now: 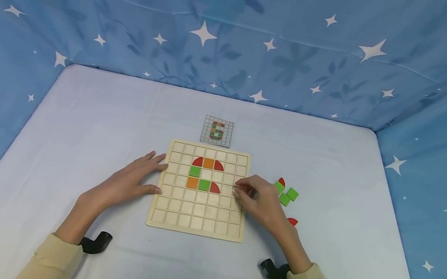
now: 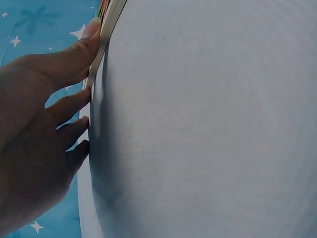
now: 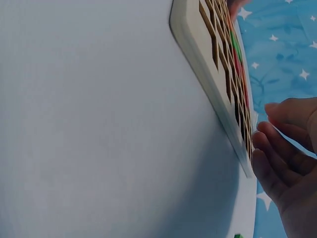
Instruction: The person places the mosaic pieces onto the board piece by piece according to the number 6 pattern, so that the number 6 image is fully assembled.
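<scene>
A pale wooden grid board (image 1: 195,224) lies flat on the table. Coloured tiles sit in its cells: red quarter-round tiles (image 1: 198,161), orange squares (image 1: 192,183) and green squares (image 1: 195,171). My left hand (image 1: 133,178) touches the board's left edge, thumb and fingers spread; the left wrist view shows the hand (image 2: 54,99) against the board's side (image 2: 106,42). Over the board's right edge hovers my right hand (image 1: 259,201), thumb and fingertips brought near each other. In the right wrist view, no tile shows between the loosely bent fingers (image 3: 277,158).
Right of the board lie loose green square tiles (image 1: 292,194) and a red quarter-round tile (image 1: 282,181). Another red tile (image 1: 292,221) is beside the right wrist. A small printed pattern card (image 1: 206,129) lies behind the board. Blue star-patterned cloth (image 1: 237,62) surrounds the white table (image 1: 122,102).
</scene>
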The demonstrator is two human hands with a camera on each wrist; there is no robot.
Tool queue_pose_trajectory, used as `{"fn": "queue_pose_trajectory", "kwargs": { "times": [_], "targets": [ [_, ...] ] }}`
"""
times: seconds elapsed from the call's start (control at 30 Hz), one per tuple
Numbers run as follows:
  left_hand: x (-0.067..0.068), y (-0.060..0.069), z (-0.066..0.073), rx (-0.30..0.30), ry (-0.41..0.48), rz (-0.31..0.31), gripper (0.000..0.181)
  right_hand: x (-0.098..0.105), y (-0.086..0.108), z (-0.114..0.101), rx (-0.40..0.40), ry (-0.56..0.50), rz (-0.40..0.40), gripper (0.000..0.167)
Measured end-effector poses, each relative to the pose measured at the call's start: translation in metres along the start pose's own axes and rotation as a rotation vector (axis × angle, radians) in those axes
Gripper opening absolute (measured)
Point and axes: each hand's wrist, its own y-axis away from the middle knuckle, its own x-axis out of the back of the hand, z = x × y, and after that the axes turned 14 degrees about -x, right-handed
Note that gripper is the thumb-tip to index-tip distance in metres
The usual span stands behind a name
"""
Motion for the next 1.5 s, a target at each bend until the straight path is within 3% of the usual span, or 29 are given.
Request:
{"fn": "queue_pose_trajectory", "kwargs": {
  "times": [0.4, 0.93, 1.5],
  "targets": [
    [0.000, 0.001, -0.001, 0.009, 0.008, 0.002, 0.071, 0.022, 0.007, 0.022, 0.029, 0.079, 0.091, 0.017],
    [-0.001, 0.000, 0.000, 0.018, 0.009, -0.007, 0.071, 0.039, 0.015, 0.041, -0.005, 0.162, 0.168, 0.020],
    [-0.001, -0.001, -0.001, 0.008, -0.004, -0.007, 0.071, 0.045, 0.012, 0.051, -0.179, 0.208, 0.189, 0.025]
  ]
}}
